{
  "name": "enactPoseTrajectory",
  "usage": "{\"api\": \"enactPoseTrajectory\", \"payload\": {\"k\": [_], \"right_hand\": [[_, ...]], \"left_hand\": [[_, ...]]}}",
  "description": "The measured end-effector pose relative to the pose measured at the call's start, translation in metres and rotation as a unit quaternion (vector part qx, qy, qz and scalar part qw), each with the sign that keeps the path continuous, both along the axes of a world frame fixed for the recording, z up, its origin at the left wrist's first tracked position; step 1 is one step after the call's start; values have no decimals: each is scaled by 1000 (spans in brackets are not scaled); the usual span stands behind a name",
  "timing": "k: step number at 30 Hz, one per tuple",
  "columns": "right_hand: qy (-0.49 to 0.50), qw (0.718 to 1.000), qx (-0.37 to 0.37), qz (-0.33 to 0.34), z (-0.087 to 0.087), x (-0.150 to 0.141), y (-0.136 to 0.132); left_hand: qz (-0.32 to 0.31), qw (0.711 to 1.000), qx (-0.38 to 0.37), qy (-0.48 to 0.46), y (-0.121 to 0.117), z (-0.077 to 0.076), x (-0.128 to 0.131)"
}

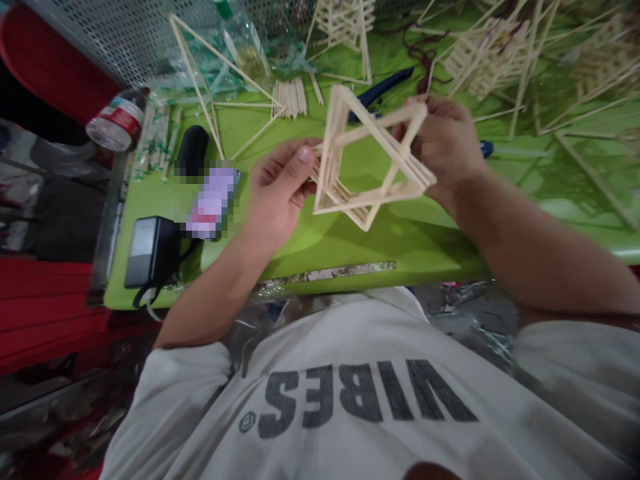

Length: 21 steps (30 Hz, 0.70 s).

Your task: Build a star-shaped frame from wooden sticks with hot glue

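A pale frame of glued wooden sticks [371,159], stacked squares set at angles, is held up over the green table [320,247]. My right hand [445,150] grips its upper right corner with curled fingers. My left hand [280,187] pinches the frame's left side, thumb on top. A small bundle of loose sticks [290,97] lies on the table beyond the frame.
A black power adapter [147,250], a black cylinder [193,150] and a blurred-out object [213,200] lie at the left. A plastic bottle [117,120] rests at the far left edge. Several finished stick frames [500,60] crowd the back right. A blue-handled tool [385,87] lies behind the frame.
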State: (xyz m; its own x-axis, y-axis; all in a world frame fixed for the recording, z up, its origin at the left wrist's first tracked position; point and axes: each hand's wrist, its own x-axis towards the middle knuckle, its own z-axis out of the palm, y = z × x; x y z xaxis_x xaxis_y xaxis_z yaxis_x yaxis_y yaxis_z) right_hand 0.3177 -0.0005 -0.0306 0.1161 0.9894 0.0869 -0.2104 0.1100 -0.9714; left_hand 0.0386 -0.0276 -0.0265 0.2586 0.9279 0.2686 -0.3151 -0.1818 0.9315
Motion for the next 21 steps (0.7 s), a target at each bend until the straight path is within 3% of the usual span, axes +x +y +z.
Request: {"api": "enactPoseTrajectory", "payload": {"k": [3,7,12,15,21], "right_hand": [[-57,998,-3,17,2,3,-2],[-143,974,11,174,6,-7,-17],[-211,942,5,261,4,-15,-27],[-227,938,6,261,4,-14,-27],[-215,958,58,181,2,-9,-24]], "left_hand": [[31,998,13,-48,13,0,-8],[75,997,-17,2,29,0,-17],[45,998,4,38,33,0,-22],[24,999,20,29,31,-1,-23],[67,997,29,5,23,-5,-17]]}}
